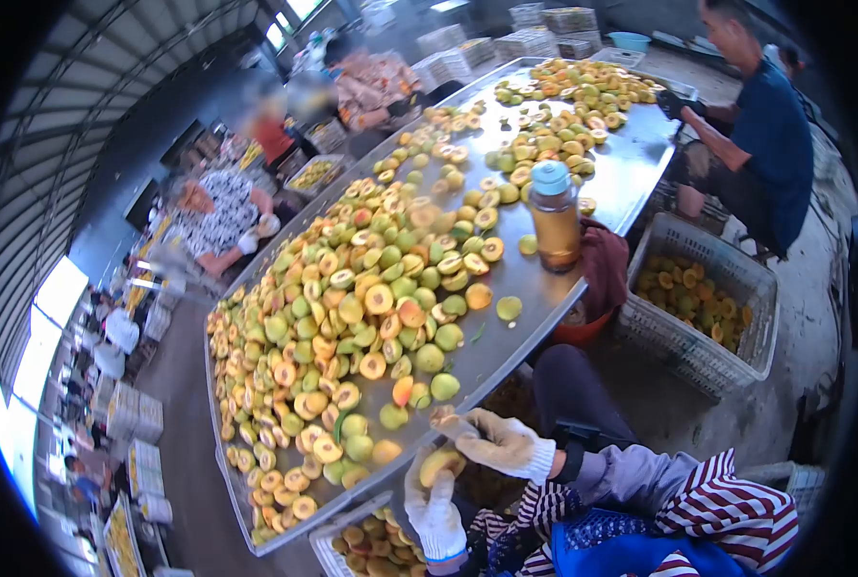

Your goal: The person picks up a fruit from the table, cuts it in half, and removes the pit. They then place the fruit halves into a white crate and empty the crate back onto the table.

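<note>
My left hand [435,514], in a white glove, holds a yellow-green fruit [439,464] just below the edge of the steel table [631,168]. My right hand [502,443], also gloved, is just above it at the table edge. Its fingers pinch a small orange piece of fruit [444,419]; I cannot tell whether it also holds a blade. On the table lies a big heap of whole green fruit and cut orange halves [352,317].
A bottle with a blue cap [554,216] stands on the table beside a dark red cloth [604,264]. A grey crate of fruit halves [698,303] sits on the floor at the right. Another crate [366,548] is under my hands. Other people sit around the table.
</note>
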A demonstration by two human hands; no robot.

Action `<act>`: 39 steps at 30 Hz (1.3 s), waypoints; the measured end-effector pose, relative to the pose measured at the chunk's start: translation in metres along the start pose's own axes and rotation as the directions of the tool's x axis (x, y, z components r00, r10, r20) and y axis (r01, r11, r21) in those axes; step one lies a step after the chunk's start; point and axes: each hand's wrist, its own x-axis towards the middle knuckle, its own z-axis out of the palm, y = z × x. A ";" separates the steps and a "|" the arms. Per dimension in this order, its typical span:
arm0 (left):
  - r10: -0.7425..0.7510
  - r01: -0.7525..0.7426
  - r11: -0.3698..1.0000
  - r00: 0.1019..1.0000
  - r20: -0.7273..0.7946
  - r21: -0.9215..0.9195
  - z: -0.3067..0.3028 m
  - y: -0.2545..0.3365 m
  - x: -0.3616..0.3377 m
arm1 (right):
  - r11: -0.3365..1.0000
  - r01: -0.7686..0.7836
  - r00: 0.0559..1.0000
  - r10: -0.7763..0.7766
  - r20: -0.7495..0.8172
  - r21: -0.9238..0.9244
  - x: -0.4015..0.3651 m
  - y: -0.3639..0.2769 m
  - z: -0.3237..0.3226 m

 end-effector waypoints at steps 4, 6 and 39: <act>-0.171 0.142 0.969 0.976 -0.135 -0.202 -0.043 -0.012 0.002 | 0.942 -0.050 0.985 -0.009 0.173 0.332 -0.019 -0.022 -0.006; -0.163 0.138 0.954 0.984 -0.074 -0.266 -0.044 -0.004 0.001 | 0.925 -0.169 0.962 0.080 0.259 0.341 -0.027 -0.029 -0.004; -0.061 -0.019 0.962 0.958 -0.282 -0.273 -0.008 -0.005 -0.009 | 0.834 0.258 0.963 -0.181 0.201 -0.487 -0.055 -0.055 0.018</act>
